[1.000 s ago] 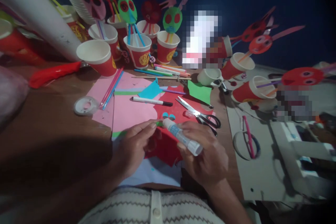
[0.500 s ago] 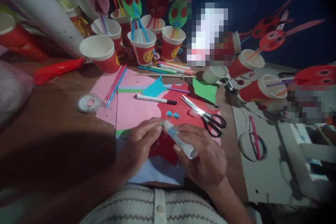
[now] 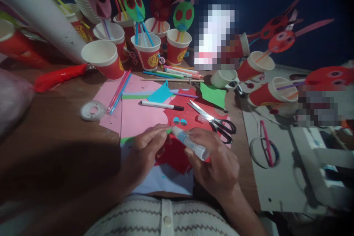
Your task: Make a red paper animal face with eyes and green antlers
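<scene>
Between the thumb and fingers of my left hand (image 3: 148, 147) is pinched a small green piece of paper (image 3: 169, 131). My right hand (image 3: 214, 162) is closed around a white glue stick (image 3: 186, 141), whose tip meets the green piece. Beneath both hands lies red paper (image 3: 177, 155) on top of pink sheets (image 3: 143, 118). Just beyond the glue tip, two small blue-and-dark paper circles (image 3: 180, 121) rest on the red paper. Black-handled scissors (image 3: 214, 120) lie with blades apart to the right, and a black-capped white marker (image 3: 162, 105) lies farther back.
Red paper cups (image 3: 102, 61) holding straws and paper faces line the back and right. A white mug (image 3: 224, 79), a tape roll (image 3: 93, 110), a green paper scrap (image 3: 212, 95) and a blue paper scrap (image 3: 159, 93) surround the work area. A bracelet-like ring (image 3: 264, 153) lies at right.
The view has shifted slightly, so most things appear a little farther left. A bit more of the green piece shows at my left fingertips. Both hands keep their holds.
</scene>
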`<action>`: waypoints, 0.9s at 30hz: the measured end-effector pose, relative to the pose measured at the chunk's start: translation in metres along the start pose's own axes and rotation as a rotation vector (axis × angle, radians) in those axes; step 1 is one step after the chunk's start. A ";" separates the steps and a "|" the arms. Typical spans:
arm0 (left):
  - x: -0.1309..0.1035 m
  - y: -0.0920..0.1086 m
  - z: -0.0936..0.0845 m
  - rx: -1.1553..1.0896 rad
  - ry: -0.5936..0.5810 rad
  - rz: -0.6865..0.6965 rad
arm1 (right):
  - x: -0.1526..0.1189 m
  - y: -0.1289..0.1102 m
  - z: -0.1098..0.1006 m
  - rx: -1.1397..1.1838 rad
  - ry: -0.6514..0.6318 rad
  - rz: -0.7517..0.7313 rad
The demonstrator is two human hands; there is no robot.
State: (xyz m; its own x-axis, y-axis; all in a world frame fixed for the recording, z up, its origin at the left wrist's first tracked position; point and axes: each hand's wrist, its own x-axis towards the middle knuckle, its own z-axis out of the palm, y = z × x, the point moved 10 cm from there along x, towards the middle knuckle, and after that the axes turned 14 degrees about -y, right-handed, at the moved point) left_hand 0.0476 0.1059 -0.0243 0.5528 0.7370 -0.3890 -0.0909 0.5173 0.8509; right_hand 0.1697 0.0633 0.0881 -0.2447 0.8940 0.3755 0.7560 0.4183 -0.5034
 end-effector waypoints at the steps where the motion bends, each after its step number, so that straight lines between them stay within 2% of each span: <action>1: 0.000 0.000 -0.001 0.010 -0.002 0.004 | 0.000 0.001 -0.003 0.000 0.018 0.005; 8: 0.004 -0.003 -0.003 -0.086 -0.005 -0.017 | -0.004 0.014 -0.029 0.160 0.232 0.037; 12: 0.004 -0.003 -0.004 -0.132 0.014 -0.018 | -0.002 0.011 -0.024 0.167 0.184 0.027; 16: 0.001 0.001 -0.005 -0.026 0.021 0.004 | 0.000 0.006 -0.021 0.131 0.144 0.014; 20: 0.000 -0.002 -0.006 0.017 0.027 -0.017 | 0.000 0.002 -0.017 0.187 0.121 -0.030; 27: 0.003 0.006 -0.011 0.010 0.053 0.053 | 0.000 0.000 -0.012 0.191 0.092 -0.019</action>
State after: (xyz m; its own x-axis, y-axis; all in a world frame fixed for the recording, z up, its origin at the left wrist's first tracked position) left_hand 0.0398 0.1157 -0.0241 0.5026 0.7856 -0.3610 -0.1110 0.4727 0.8742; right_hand 0.1775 0.0611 0.0970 -0.1945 0.8707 0.4517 0.6212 0.4657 -0.6303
